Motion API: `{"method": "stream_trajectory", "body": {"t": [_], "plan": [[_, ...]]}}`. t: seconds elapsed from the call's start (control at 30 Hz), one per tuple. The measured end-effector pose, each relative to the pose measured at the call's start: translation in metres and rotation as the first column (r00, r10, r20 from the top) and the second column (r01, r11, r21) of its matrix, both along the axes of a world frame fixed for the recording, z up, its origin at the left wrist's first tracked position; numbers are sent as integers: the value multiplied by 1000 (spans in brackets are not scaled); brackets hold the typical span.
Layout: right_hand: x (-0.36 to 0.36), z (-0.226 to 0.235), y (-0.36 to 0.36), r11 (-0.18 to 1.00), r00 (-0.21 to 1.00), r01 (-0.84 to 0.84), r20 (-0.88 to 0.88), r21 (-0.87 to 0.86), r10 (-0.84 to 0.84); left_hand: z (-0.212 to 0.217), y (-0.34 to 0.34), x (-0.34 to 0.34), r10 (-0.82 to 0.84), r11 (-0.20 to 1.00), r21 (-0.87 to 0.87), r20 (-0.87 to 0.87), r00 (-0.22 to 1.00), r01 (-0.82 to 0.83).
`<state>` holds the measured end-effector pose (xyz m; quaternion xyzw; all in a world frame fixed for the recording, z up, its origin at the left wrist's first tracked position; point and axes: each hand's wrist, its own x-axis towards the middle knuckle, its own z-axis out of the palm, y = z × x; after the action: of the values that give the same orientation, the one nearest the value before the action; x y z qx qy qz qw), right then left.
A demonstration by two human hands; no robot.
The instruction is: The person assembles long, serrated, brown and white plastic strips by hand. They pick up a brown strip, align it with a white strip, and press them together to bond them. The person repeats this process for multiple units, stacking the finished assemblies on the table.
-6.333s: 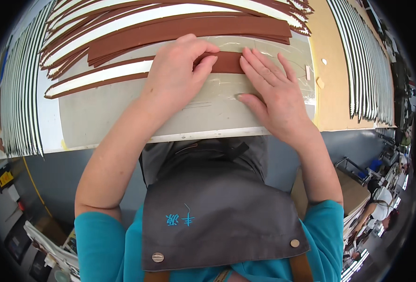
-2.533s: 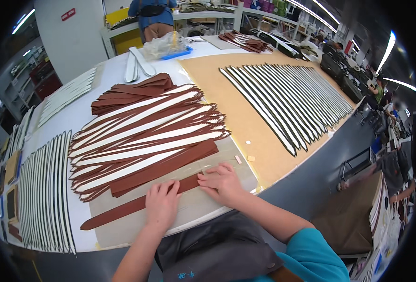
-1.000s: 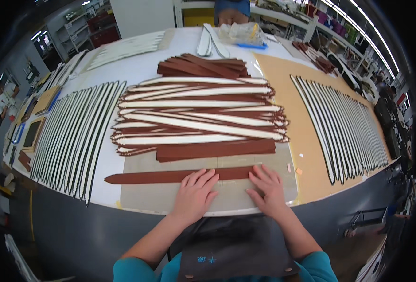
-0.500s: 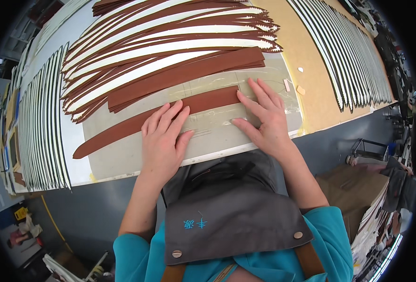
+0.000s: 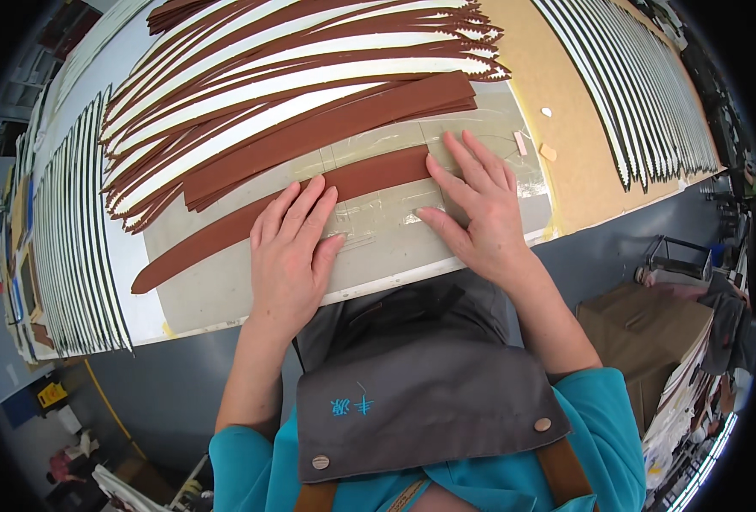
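A long, slightly curved brown leather-like strip [image 5: 211, 242] lies flat on a grey work mat [image 5: 211, 300], its rounded tip to the left. My left hand [image 5: 291, 247] rests across the strip's middle with the fingers stretched out on it, hiding a short stretch. At the strip's right end lies my right hand [image 5: 480, 205], fingers spread and palm down, the index fingertip against the end. Drawn lines and clear tape show on the mat around it. Just beyond lies a stack of similar brown strips [image 5: 335, 130].
A pile of brown-and-white strips [image 5: 301, 64] with jagged ends spreads behind the stack. Rows of black-and-white strips lie at the left [image 5: 75, 239] and the right [image 5: 625, 102]. Small pale scraps [image 5: 548, 152] sit right of the mat. The table's front edge [image 5: 395, 284] runs close to my body.
The view has shifted slightly, moving the table's contents a little in the picture. Both hands keep about the same place on the strip.
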<state>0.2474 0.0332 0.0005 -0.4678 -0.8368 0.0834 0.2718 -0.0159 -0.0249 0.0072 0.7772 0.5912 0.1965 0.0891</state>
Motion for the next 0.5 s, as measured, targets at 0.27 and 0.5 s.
{"method": "stream_trajectory", "body": {"t": [0.27, 0.5], "plan": [[0, 2, -1, 1000, 999, 0, 36, -23, 1, -3, 3, 1, 29, 1000, 9, 75, 997, -30], [0, 3, 0, 999, 999, -12, 33, -42, 13, 0, 15, -3, 35, 993, 114, 36, 999, -38]]}}
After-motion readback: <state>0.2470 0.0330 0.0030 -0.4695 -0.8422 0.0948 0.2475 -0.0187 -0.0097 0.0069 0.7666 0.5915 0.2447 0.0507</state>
